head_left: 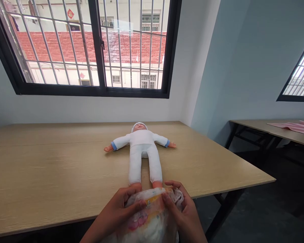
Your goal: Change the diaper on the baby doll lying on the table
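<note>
Both my hands grip a printed plastic diaper pack (154, 216) with white contents, held at the table's near edge. My left hand (123, 206) is closed on its upper left side, thumb across the front. At the upper right, my right hand (181, 209) pinches the crumpled plastic. Just beyond the pack, a baby doll (143, 141) lies on its back with arms spread and feet towards me. It wears a white suit with blue cuffs and a white cap. The pack partly hides the doll's feet.
The doll lies on a wooden table (65, 168) beneath a barred window (98, 47). To the right stands another table (255, 127) with a pink striped cloth (293, 125) on it. Dark table legs (225, 209) show below the near right edge.
</note>
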A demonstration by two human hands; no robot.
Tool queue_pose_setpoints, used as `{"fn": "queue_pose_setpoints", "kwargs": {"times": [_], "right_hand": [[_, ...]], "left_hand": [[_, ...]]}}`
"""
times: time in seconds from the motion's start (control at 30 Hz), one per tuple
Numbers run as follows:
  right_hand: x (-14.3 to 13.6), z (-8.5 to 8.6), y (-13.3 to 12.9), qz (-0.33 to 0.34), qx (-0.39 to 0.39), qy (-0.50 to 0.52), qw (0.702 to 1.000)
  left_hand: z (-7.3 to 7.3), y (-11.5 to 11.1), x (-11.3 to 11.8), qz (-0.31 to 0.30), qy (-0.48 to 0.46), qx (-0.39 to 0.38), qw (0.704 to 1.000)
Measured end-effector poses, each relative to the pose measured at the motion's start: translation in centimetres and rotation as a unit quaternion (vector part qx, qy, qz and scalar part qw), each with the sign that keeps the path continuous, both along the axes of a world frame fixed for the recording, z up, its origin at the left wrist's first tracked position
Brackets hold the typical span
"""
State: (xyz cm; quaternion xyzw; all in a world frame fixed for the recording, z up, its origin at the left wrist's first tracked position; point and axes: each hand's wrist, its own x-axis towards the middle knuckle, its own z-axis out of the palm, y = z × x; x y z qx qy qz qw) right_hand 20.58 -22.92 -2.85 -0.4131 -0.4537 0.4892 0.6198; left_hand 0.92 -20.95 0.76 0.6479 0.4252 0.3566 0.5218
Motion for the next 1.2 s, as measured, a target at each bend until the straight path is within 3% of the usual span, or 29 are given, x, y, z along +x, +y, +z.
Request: {"fn": "queue_pose_setpoints", "kwargs": {"times": [0.2,0.47,0.53,0.6,0.67,0.73,0.87,1.0,1.1,1.2], "right_hand": [[0.6,-0.1,-0.2,0.022,0.011,-0.031,0.999],[0.5,-0.8,-0.8,0.248,0.015,-0.105,0.963],[1.0,-0.7,-0.7,0.219,0.028,-0.130,0.967],[2.0,-0.5,-0.3,0.140,0.069,-0.153,0.976],[3.1,-0.2,0.2,0.067,0.112,-0.178,0.975],[4.0,0.0,0.7,0.048,0.130,-0.196,0.971],[3.9,-0.1,1.3,0.123,0.116,-0.182,0.969],[2.5,-0.2,1.3,0.160,0.097,-0.144,0.972],[1.8,-0.6,1.4,0.168,0.100,-0.113,0.974],[1.6,-1.3,1.4,0.166,0.092,-0.067,0.980]], "left_hand": [[0.2,0.2,-0.1,-0.014,0.012,0.012,1.000],[-0.4,-1.1,-0.6,0.076,0.112,0.034,0.990],[-0.2,-1.0,-0.7,0.080,0.067,0.038,0.994],[-0.2,-0.4,-0.9,0.131,-0.022,0.042,0.990],[-0.4,0.5,-1.0,0.215,-0.118,0.032,0.969],[-0.8,1.3,-1.0,0.256,-0.211,-0.017,0.943],[-1.7,2.0,-0.5,0.209,-0.362,-0.187,0.889],[-2.3,2.0,0.5,0.170,-0.414,-0.286,0.847],[-2.5,1.6,1.8,0.127,-0.416,-0.335,0.835],[-2.3,1.2,3.1,0.121,-0.438,-0.335,0.825]]}}
